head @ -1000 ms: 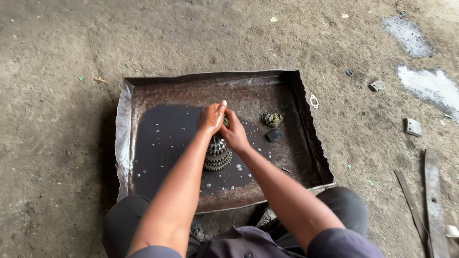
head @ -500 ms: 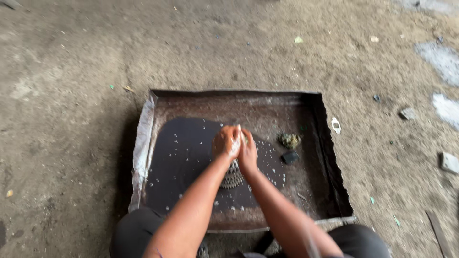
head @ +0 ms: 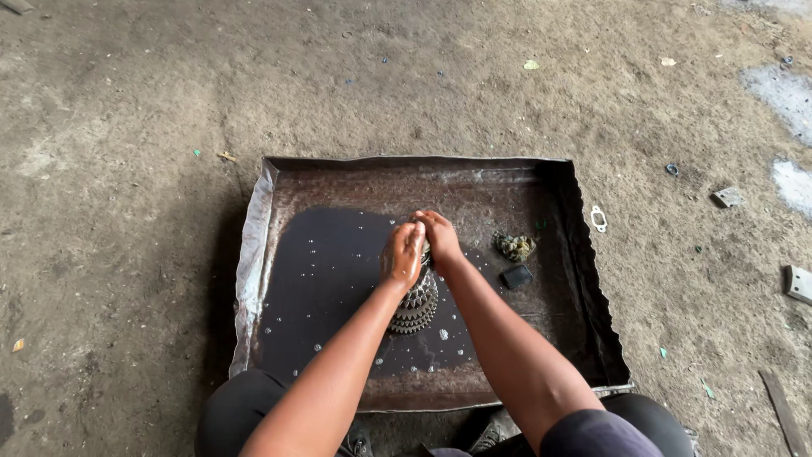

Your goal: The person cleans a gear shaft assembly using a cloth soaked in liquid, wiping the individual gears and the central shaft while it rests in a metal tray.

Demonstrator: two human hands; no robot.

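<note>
Shifted a little since half a second ago — both hands now slightly more to the right over the metal tray, fingers meeting above the stack of gear wheels as before.

Left hand curled over the top of the gear stack, fingers bent downward, wet and shiny. Right hand pressed against it from the right side, fingertips touching those of the left. Something small possibly pinched between the two hands, but hidden by the fingers — cannot tell what, and cannot tell how tight the grip is.

Gear stack standing upright near the middle of the tray, in a dark pool of liquid that covers the left and centre part of the bottom. Small pale drops or bubbles scattered on the liquid. Top of the stack covered by the hands, only the lower toothed rings visible.

To the right of the hands, on the drier brown part of the tray: a dirty crumpled lump, and just below it a small black block, both well apart from the gears.

Tray resting on rough dusty ground. Outside its right rim a small white metal ring piece, further right a few grey flat bits. Knees in dark clothing at the near edge of the tray.
</note>
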